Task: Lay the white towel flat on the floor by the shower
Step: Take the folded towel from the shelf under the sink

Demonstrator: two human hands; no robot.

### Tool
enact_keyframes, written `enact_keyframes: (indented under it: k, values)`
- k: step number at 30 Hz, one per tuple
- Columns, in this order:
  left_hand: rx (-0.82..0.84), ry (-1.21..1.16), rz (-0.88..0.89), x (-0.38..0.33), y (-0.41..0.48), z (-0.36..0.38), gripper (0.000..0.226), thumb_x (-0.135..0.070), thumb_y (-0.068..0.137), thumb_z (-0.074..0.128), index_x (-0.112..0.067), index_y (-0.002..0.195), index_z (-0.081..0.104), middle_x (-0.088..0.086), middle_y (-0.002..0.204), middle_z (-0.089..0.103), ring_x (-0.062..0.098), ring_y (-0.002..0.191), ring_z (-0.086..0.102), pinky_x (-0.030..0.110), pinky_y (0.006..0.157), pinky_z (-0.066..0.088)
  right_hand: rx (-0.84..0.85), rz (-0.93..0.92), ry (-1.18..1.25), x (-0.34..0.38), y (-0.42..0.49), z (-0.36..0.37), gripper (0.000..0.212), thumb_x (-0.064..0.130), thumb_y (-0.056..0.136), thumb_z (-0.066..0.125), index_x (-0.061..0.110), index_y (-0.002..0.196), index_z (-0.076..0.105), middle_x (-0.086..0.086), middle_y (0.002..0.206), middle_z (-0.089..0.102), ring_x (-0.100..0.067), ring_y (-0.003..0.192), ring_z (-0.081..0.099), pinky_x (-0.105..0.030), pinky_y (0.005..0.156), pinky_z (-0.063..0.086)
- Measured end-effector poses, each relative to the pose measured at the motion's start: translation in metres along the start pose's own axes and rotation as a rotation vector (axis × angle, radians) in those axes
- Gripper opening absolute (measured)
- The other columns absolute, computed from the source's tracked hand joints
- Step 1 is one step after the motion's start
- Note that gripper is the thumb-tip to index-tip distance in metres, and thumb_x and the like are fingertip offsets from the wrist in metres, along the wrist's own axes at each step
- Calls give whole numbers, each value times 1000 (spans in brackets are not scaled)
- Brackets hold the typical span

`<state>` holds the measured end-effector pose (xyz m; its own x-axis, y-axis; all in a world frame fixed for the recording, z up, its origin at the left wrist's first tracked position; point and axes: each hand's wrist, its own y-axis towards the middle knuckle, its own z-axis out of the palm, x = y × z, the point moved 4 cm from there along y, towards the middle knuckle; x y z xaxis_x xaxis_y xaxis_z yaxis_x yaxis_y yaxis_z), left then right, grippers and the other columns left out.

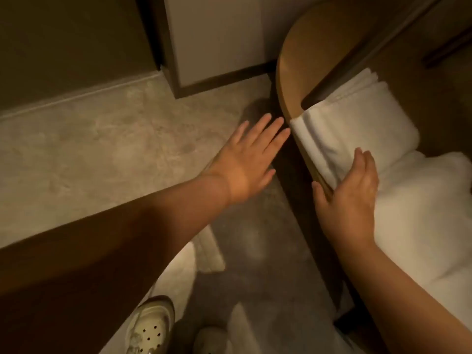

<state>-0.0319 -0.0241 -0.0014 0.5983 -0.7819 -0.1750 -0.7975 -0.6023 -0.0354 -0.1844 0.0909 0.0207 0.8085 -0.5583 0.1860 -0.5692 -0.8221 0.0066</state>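
A folded white towel (357, 123) lies on a curved wooden shelf (301, 47) at the right, with a second, bulkier white towel (421, 213) just in front of it. My right hand (350, 198) rests flat on the near end of the folded towel, fingers on the cloth and thumb at the shelf's rim, without closing around it. Stretched out over the floor, my left hand (250, 154) has its fingers spread and fingertips close to the towel's left corner, touching nothing.
Grey stone-look floor (89, 149) fills the left and middle. A dark wall with a raised sill (76, 98) runs along the left, and a pale door panel (212, 39) stands at the back. My light-coloured shoes (150, 325) are at the bottom.
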Motion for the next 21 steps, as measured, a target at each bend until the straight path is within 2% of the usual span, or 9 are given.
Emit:
enact_keyframes:
  k: [3, 6, 10, 14, 17, 21]
  values:
    - [-64, 16, 120, -9, 31, 15, 74, -40, 95, 42, -13, 151, 1, 11, 160, 3, 27, 147, 1, 43, 116, 8, -22, 39, 10, -12, 16, 18, 84, 36, 85, 63, 13, 147, 12, -13, 155, 16, -28, 142, 17, -36, 111, 18]
    - [-82, 16, 221, -21, 58, 29, 77, -34, 94, 49, -12, 151, 2, 12, 160, 3, 28, 147, 1, 41, 117, 7, -13, 64, -8, -22, 30, 34, 85, 39, 85, 64, 13, 148, 12, -11, 156, 16, -27, 142, 16, -37, 111, 18]
    - [-83, 82, 269, -31, 84, 44, 82, -26, 92, 53, -11, 151, -2, 12, 160, -3, 28, 147, -4, 42, 118, 5, -54, 74, -41, -26, 39, 41, 83, 37, 83, 66, 11, 146, 20, -13, 152, 25, -29, 139, 24, -44, 113, 25]
    - [-167, 266, 304, -37, 98, 51, 83, -14, 91, 51, -9, 150, -8, 14, 160, -4, 31, 146, -7, 43, 116, -3, -81, 34, -97, -24, 37, 47, 79, 29, 81, 70, 7, 143, 26, -18, 149, 31, -32, 137, 27, -45, 113, 25]
    - [-148, 257, 303, -39, 103, 56, 81, -6, 89, 51, -8, 150, -2, 15, 159, 9, 31, 146, 3, 42, 117, -1, -78, 21, -146, -24, 35, 49, 80, 23, 77, 74, 7, 142, 29, -18, 148, 33, -33, 135, 29, -44, 113, 25]
    - [-183, 200, 272, -43, 106, 54, 64, -7, 88, 51, -9, 145, 21, 14, 147, 32, 31, 138, 25, 42, 117, 9, -98, -10, -197, -25, 34, 52, 76, 6, 74, 72, 5, 139, 33, -18, 143, 38, -33, 129, 35, -41, 109, 28]
